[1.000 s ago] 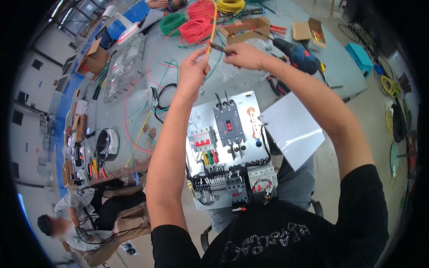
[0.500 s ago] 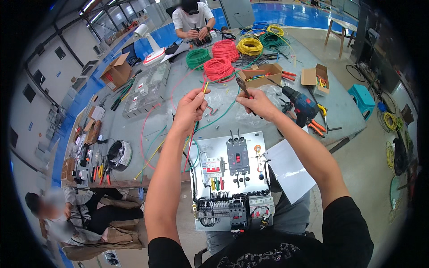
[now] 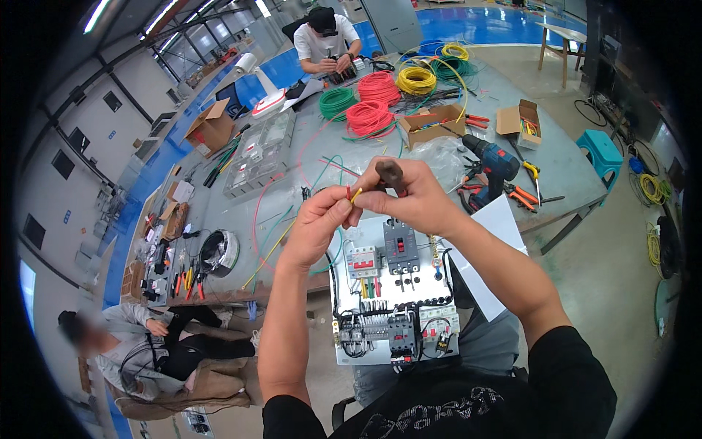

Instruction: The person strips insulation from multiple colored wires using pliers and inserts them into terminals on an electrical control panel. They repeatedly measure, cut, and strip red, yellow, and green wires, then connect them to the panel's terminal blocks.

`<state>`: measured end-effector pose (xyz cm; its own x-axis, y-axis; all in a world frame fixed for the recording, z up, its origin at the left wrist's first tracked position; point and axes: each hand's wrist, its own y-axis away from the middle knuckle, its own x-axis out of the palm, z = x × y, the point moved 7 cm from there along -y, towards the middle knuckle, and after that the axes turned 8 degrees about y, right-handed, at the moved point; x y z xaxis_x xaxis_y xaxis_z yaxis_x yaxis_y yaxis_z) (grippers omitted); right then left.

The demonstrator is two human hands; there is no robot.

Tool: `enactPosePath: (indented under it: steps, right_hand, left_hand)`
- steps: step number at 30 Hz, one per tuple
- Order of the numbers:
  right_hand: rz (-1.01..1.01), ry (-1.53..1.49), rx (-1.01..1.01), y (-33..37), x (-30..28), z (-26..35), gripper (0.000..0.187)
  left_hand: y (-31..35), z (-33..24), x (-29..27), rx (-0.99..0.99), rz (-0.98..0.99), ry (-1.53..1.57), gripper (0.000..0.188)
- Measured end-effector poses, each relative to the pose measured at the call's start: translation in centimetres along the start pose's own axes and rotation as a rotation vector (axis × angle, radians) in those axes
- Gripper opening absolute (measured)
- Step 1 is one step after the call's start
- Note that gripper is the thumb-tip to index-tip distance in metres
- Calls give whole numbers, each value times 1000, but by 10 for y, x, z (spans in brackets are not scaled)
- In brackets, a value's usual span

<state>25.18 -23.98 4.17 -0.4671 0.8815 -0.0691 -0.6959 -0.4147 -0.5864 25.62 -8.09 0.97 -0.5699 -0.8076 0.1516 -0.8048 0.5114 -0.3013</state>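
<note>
My left hand (image 3: pixel 319 223) is closed in a pinch on thin insulated wires, and a yellow wire end (image 3: pixel 356 195) and a red tip stick up from the fingers. My right hand (image 3: pixel 413 197) meets it, thumb and fingers at the same wire ends. Pliers (image 3: pixel 390 175) with a dark head and brownish handle are gripped in that right hand, partly hidden by its fingers. Below both hands a metal mounting plate (image 3: pixel 371 293) lies over my lap. It bears a black circuit breaker (image 3: pixel 401 247), a white breaker with red levers (image 3: pixel 363 262) and a contactor (image 3: pixel 401 334).
Coiled green (image 3: pixel 337 103), red (image 3: pixel 369 118) and yellow (image 3: pixel 416 80) wire lies across the table. A cordless drill (image 3: pixel 491 159) and orange-handled pliers (image 3: pixel 523 197) are on the right. White paper (image 3: pixel 497 256) lies beside the plate. One person (image 3: pixel 325 44) works opposite; another (image 3: pixel 139 344) sits left.
My hands have come together from apart, the right moving left and down with the pliers, the left slightly down and right. The view has shifted, so the table sits further right.
</note>
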Motion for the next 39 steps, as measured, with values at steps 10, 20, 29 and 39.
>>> enactPosePath:
  steps: [10, 20, 29, 39]
  right_hand:
    - [-28, 384, -331, 24, 17, 61, 13]
    - [-88, 396, -389, 42, 22, 75, 35]
    - [-128, 422, -435, 53, 25, 87, 20]
    - [-158, 369, -464, 64, 33, 92, 27]
  left_hand:
    - [26, -31, 24, 71, 79, -136, 21]
    - [35, -40, 35, 101, 80, -241, 20]
    - [40, -47, 47, 100, 104, -313, 19]
    - [44, -37, 52, 211, 80, -280, 19]
